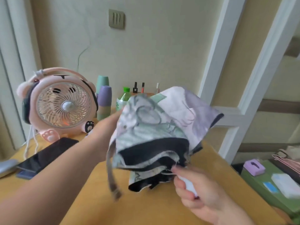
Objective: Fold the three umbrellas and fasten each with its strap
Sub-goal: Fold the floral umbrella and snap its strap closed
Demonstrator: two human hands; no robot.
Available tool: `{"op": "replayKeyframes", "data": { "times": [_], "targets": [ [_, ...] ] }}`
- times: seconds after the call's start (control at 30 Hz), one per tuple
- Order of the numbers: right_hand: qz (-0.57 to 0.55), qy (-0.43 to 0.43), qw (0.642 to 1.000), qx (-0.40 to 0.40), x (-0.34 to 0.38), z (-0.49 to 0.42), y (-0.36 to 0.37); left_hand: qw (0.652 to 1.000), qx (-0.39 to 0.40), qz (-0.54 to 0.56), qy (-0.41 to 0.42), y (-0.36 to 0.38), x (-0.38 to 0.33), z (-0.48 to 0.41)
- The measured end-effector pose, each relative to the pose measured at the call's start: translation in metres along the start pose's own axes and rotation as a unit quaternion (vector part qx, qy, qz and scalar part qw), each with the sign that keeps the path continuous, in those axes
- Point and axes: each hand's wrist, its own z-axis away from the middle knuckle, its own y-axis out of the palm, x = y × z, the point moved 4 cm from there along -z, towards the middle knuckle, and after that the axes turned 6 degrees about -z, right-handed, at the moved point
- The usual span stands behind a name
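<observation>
A collapsed patterned umbrella (155, 127) is held above the yellow surface (146, 208), pointing away. The right hand (194, 192) grips its white handle (188, 184); the left hand (107, 125) clutches the canopy (strap (112, 172) dangles loose, nearer the left).

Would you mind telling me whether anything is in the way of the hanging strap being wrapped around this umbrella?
Nothing visible blocks it. The strap dangles free on the left side of the umbrella, above the table. The right hand holds the white handle; the left hand is at the canopy's far side, its fingers hidden by fabric.
</observation>
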Motion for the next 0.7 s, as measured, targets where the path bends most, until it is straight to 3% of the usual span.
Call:
{"op": "replayKeyframes", "data": {
  "times": [0.1,0.23,0.3,0.4,0.53,0.6,0.7],
  "targets": [
    [-0.232,0.088,0.959,0.136,0.009,0.001,0.012,0.997,-0.066,0.037,0.033,-0.026,-0.005,-0.002],
    [-0.338,0.067,0.906,0.245,0.022,-0.001,0.033,0.968,-0.178,-0.153,0.088,-0.061,-0.004,0.006],
    [-0.349,0.039,0.904,0.242,0.033,-0.005,0.048,0.953,-0.202,-0.193,0.119,-0.065,-0.006,0.012],
    [-0.342,-0.031,0.922,0.176,0.049,-0.010,0.075,0.945,-0.218,-0.211,0.124,-0.067,-0.003,0.020],
    [-0.351,-0.119,0.926,0.073,0.046,-0.031,0.100,0.867,-0.329,-0.279,0.249,-0.065,-0.022,0.042],
    [-0.362,-0.131,0.923,0.020,0.028,-0.044,0.104,0.869,-0.274,-0.323,0.256,-0.054,-0.022,0.047],
    [-0.262,-0.066,0.962,-0.027,-0.016,-0.058,0.100,0.922,-0.101,-0.370,0.054,-0.036,0.008,0.033]
  ]
}}
